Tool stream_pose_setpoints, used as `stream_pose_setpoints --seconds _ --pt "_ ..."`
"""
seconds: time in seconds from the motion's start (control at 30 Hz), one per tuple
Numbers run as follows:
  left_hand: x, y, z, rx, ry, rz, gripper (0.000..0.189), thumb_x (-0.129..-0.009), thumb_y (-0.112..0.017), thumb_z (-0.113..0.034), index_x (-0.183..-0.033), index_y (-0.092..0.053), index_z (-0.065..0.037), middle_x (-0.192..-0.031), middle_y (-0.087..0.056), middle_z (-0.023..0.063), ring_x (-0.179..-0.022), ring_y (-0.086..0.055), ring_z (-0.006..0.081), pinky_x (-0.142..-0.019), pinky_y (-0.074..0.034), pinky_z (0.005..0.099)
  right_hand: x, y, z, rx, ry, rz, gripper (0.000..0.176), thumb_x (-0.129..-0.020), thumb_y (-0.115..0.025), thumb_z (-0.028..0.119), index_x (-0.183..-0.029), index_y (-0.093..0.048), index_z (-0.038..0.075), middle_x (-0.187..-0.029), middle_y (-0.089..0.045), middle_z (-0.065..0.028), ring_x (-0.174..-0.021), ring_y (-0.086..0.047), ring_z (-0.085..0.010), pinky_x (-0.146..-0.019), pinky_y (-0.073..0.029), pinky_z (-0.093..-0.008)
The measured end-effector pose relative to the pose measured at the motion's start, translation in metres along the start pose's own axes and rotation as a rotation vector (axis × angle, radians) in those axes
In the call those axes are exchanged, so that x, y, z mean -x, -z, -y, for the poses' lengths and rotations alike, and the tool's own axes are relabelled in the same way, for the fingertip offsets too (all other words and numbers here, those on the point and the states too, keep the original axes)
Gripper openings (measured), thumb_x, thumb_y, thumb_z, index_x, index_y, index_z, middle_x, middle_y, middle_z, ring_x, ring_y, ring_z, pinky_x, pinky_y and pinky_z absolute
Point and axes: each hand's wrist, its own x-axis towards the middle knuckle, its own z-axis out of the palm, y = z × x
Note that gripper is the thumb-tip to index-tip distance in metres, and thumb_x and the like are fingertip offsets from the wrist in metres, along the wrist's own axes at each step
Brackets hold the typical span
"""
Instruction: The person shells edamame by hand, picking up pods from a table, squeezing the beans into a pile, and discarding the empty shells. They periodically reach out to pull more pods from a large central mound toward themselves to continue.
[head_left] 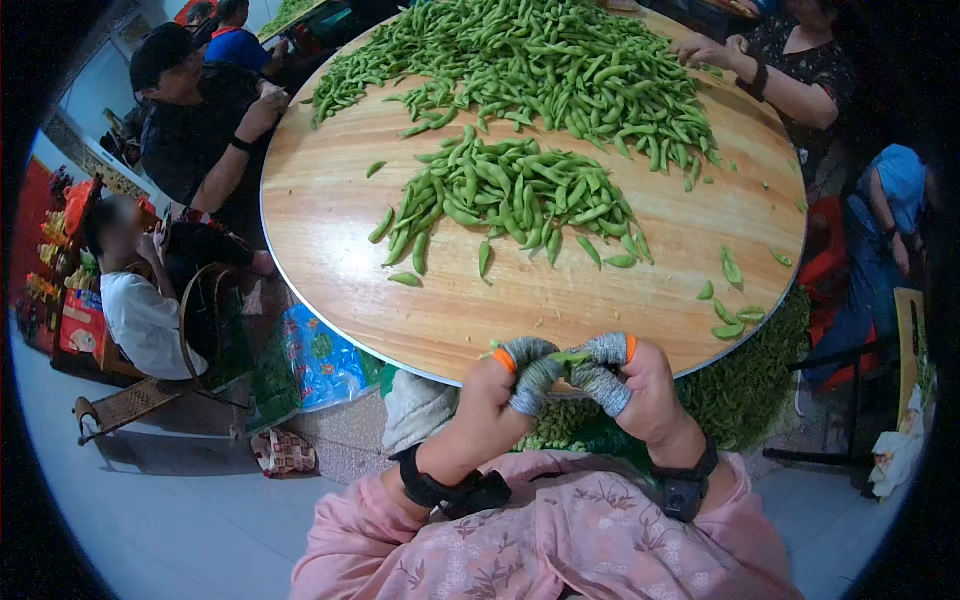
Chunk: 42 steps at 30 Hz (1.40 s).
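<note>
A green pod (570,358) is pinched between my two hands at the near edge of the round wooden table (340,270). My left hand (505,385) and my right hand (630,380) have grey wraps on the thumbs and index fingers, with orange bands, and both are closed on the pod. Beyond them lies a small heap of green pods (510,195), with a few loose pods around it. A far larger heap of pods (540,70) covers the back of the table. Several pods (735,318) lie near the right edge.
People sit around: one in a black cap (185,120) at left, one in a white shirt (145,320) on a chair, and one at right whose hand (705,52) touches the large heap. Green shelled material (750,400) and pale beans (560,420) lie below the table edge.
</note>
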Motion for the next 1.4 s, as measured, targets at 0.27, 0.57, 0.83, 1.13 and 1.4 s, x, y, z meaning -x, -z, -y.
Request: stream_pose_setpoints --seconds 0.27,0.57,0.83,1.13,1.4 --pt "-0.002 0.006 -0.004 0.302 0.303 0.167 0.012 -0.08 -0.049 -0.009 -0.084 -0.053 0.001 -0.067 -0.054 0.0016 -0.06 -0.05 0.0086 -0.055 -0.041 0.0209 0.0 0.004 0.011 0.256 0.083 0.118 0.016 -0.067 -0.056 -0.002 -0.083 -0.059 0.001 -0.074 -0.058 -0.0114 -0.067 -0.057 -0.0202 -0.061 -0.044 -0.027" --pt "-0.023 0.032 -0.002 -0.256 0.022 0.391 0.024 -0.072 -0.051 0.001 -0.096 -0.052 0.001 -0.073 -0.056 0.0137 -0.07 -0.056 0.0188 -0.064 -0.044 0.0282 0.037 0.068 0.03 0.724 -0.139 -0.235 0.021 -0.067 -0.051 -0.003 -0.087 -0.058 -0.002 -0.073 -0.059 -0.012 -0.067 -0.057 -0.02 -0.064 -0.044 -0.0287" --pt "-0.091 0.075 0.032 -1.101 -0.27 0.22 0.019 -0.063 -0.053 0.0 -0.082 -0.052 0.0 -0.065 -0.052 0.0163 -0.063 -0.052 0.0352 -0.055 -0.042 0.0404 0.062 0.096 0.035 0.799 -0.036 -0.537 0.025 -0.071 -0.052 -0.002 -0.095 -0.055 -0.003 -0.078 -0.059 -0.011 -0.073 -0.055 -0.0164 -0.067 -0.043 -0.0264" --pt "-0.082 0.065 0.044 -1.034 -0.144 0.276 0.018 -0.056 -0.058 -0.001 -0.073 -0.051 -0.001 -0.066 -0.053 0.018 -0.064 -0.052 0.036 -0.054 -0.041 0.0394 0.007 0.028 0.009 0.417 -0.044 -0.174 0.025 -0.072 -0.053 -0.002 -0.096 -0.055 -0.004 -0.079 -0.06 -0.0126 -0.069 -0.057 -0.0148 -0.063 -0.046 -0.0266" --pt "-0.065 0.073 0.032 -0.734 0.076 0.298 0.038 -0.054 -0.067 -0.01 -0.088 -0.053 0.0 -0.071 -0.053 0.0186 -0.066 -0.054 0.0327 -0.057 -0.042 0.0328 0.0 0.02 0.015 0.291 -0.165 -0.143 0.027 -0.074 -0.055 0.0 -0.1 -0.053 -0.005 -0.085 -0.059 -0.012 -0.07 -0.055 -0.0124 -0.062 -0.046 -0.0249"
